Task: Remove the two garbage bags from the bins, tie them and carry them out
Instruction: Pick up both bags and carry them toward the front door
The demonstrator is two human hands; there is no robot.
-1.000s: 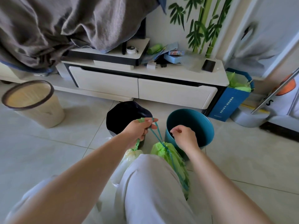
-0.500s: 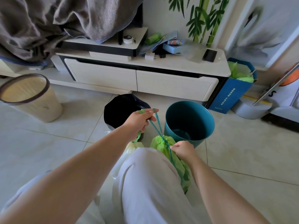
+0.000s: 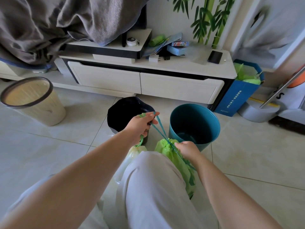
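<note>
Your left hand (image 3: pixel 140 124) is closed around the teal drawstrings (image 3: pixel 160 129) of the green bag (image 3: pixel 178 161), holding them taut, up and away from the bag's gathered neck. A green loop from the pale bag (image 3: pixel 137 150) also runs through that fist and drops to the bag just below it. Your right hand (image 3: pixel 186 148) sits at the neck of the green bag, fingers curled down on the bunched plastic where the strings come out. Both bags are out of the bins and rest on the floor (image 3: pixel 247 154) against your bent knee (image 3: pixel 156 187), the pale one on its left side and the green one on its right. Just beyond your hands stand the black bin (image 3: pixel 122 111), partly behind your left hand, and the teal bin (image 3: pixel 194 124), just beside the green bag. A beige bin (image 3: pixel 33 100) stands well apart at the far left. Behind them runs a low white cabinet (image 3: pixel 165 83) with a phone (image 3: pixel 214 57) on top, a grey blanket (image 3: pixel 66 22) draped over its left end and a blue paper bag (image 3: pixel 237 96) at its right end.
</note>
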